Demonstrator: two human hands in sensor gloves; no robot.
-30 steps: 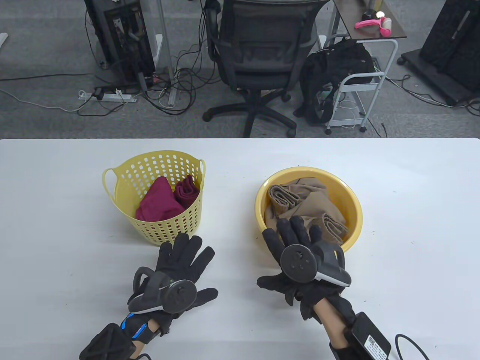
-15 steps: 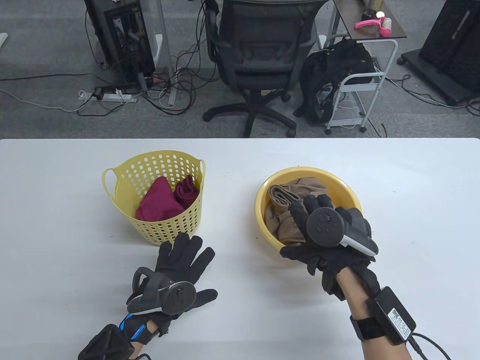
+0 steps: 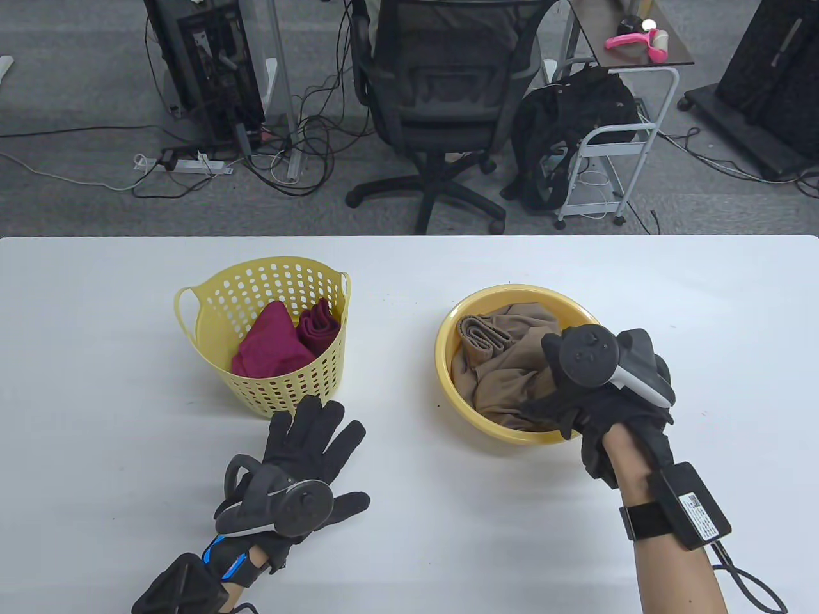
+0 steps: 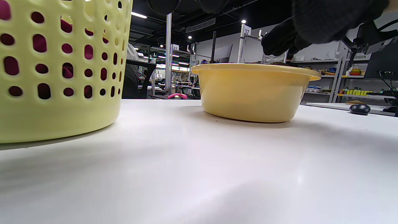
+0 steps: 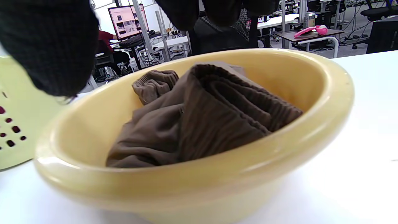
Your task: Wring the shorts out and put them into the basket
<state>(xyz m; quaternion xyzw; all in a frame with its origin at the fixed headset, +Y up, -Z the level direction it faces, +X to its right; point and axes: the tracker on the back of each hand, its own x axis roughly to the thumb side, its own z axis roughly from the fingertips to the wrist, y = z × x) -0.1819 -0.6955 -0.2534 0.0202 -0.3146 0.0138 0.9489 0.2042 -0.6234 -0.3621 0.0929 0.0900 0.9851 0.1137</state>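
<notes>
White laminate covers the desk [image 3: 704, 307], which carries 2 yellow containers side by side near its middle, well apart from each other. Left of centre stands the perforated basket [image 3: 211, 300] with a handle on its rim; a dark red cloth [image 3: 272, 348] lies bunched inside it, showing through the holes in the left wrist view. Right of centre sits the round yellow basin [image 3: 448, 332], and the brown shorts [image 3: 505, 377] lie crumpled in it, a ribbed waistband rolled up toward the basin's far-left wall and another fold of it close under the right wrist camera. The right hand [image 3: 592, 390] hangs over the basin's near-right rim, above the shorts; its fingers seem curled down toward the fabric, but the tracker on its back hides them, so I cannot tell whether they pinch the cloth. The left hand [image 3: 307, 457] lies flat on the desk toward the near edge, just in front of the basket, its fingers [image 3: 313, 419] straight and spread, holding nothing.
</notes>
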